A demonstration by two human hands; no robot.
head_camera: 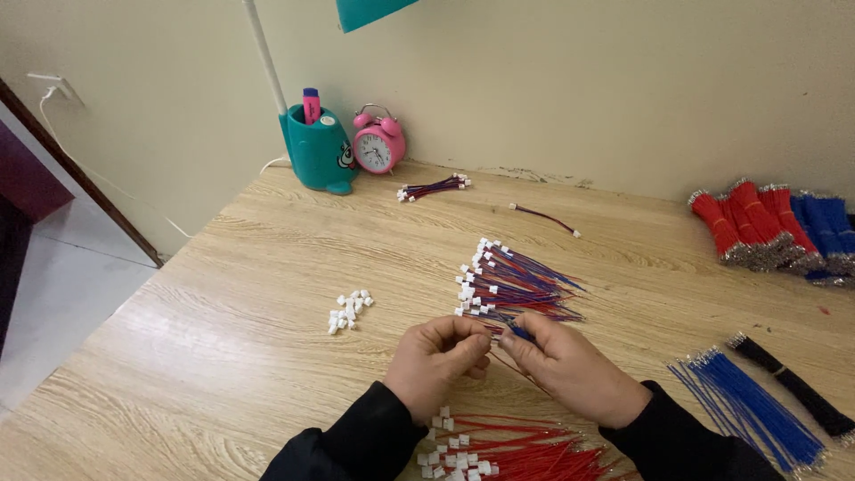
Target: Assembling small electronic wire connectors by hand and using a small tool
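Both hands are meeting at the near middle of the wooden bench [223, 294], fingertips almost touching. The left hand [436, 354] is curling inward, its grip pinched on something too small to make out between thumb and fingers. The right hand [570, 365] is pinching a thin blue wire [521, 334]; the short piece showing past the fingertips is pointing up and to the left, toward the left hand, with its long axis slanting diagonally. A thin dark strand is running down and to the right beneath the right hand; whether it is the same wire is not clear.

Just beyond the fingertips a fan of finished red-and-blue leads [512, 285] is lying flat, white connectors at the left ends and wire tails spreading to the right. A small heap of loose white connectors [349, 310] is sitting well apart to the left. Between the forearms, at the near edge, loose red wires [525, 450] are lying with more white connectors scattered on them. To the right a spread of blue wires [748, 405] is lying beside a black bundle [793, 387]. At the far right, red and blue wire bundles [766, 227] are stacked. Near the wall a teal pen holder [319, 151] is standing beside a pink alarm clock [378, 142], with a small tied lead bunch [434, 187] and a single lead [545, 218] nearby.
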